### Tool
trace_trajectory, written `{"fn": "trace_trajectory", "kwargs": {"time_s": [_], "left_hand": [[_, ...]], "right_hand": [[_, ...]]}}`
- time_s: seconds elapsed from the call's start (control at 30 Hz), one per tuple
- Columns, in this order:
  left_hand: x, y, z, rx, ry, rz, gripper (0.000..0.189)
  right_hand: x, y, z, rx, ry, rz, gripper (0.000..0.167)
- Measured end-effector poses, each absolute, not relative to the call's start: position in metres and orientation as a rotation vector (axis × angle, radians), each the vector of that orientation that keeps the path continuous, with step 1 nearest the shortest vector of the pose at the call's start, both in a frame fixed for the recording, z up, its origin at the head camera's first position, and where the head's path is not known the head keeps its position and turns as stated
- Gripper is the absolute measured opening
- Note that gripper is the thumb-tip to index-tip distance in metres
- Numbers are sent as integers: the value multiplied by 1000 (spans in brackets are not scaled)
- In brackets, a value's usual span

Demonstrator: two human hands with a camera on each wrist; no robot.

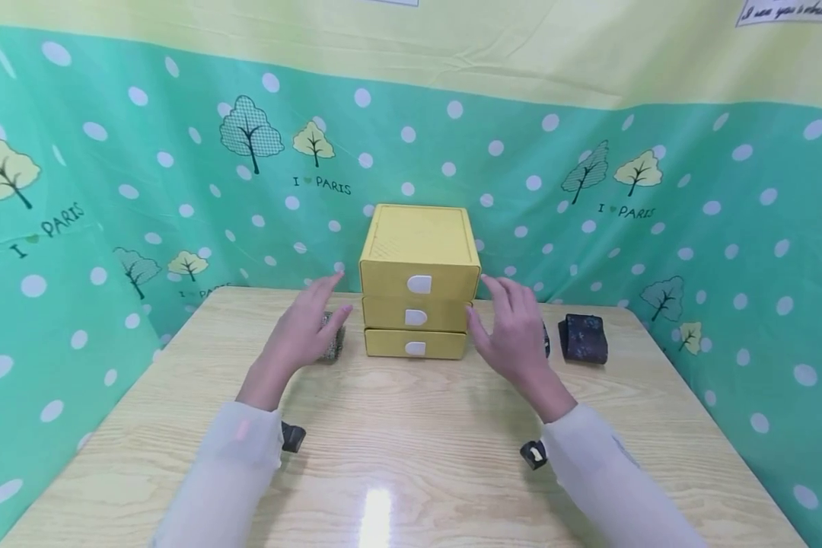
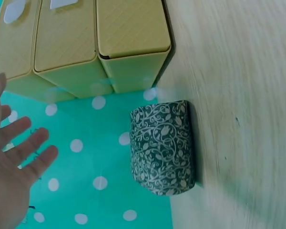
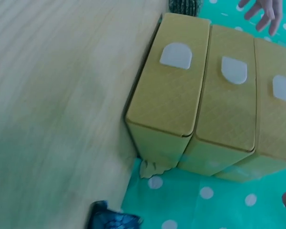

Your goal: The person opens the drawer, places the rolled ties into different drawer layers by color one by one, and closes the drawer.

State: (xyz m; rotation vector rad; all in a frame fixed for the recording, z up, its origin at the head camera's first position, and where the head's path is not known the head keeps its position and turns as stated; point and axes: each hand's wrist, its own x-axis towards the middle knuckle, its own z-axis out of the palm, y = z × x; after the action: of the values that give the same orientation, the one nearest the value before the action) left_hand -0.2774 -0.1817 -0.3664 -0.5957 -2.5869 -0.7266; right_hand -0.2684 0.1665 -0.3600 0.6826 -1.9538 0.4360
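Observation:
A yellow storage box with three stacked drawers (image 1: 421,283), each with a white tab, stands at the back of the table. My left hand (image 1: 304,323) is held in the air to its left, fingers spread and holding nothing. On the other side, close to the box's right edge, hovers my right hand (image 1: 514,329), its fingers relaxed and slightly bent. Whether it touches the box is hard to tell. Beneath the left hand sits a folded dark item with a pale vine pattern (image 2: 162,148). Behind the right hand, a dark patterned item (image 1: 546,342) is mostly hidden.
A dark, folded, flowered item (image 1: 584,339) lies toward the table's right side. The light wood table (image 1: 411,426) runs back to a green dotted curtain (image 1: 178,167), which hangs behind and along both sides.

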Motion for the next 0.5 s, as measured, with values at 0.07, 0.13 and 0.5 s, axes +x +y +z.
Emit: {"fn": "trace_trajectory", "kwargs": {"time_s": [0.07, 0.13, 0.5], "left_hand": [[-281, -181, -365, -583, -2548, -779, 62], [-284, -180, -363, -575, -2505, -838, 61], [-307, -162, -354, -622, -2293, -1117, 52]], "right_hand": [[-271, 161, -357, 698, -1935, 432, 52], [-272, 155, -354, 716, -1934, 422, 51], [-287, 126, -352, 808, -1881, 387, 50]]}}
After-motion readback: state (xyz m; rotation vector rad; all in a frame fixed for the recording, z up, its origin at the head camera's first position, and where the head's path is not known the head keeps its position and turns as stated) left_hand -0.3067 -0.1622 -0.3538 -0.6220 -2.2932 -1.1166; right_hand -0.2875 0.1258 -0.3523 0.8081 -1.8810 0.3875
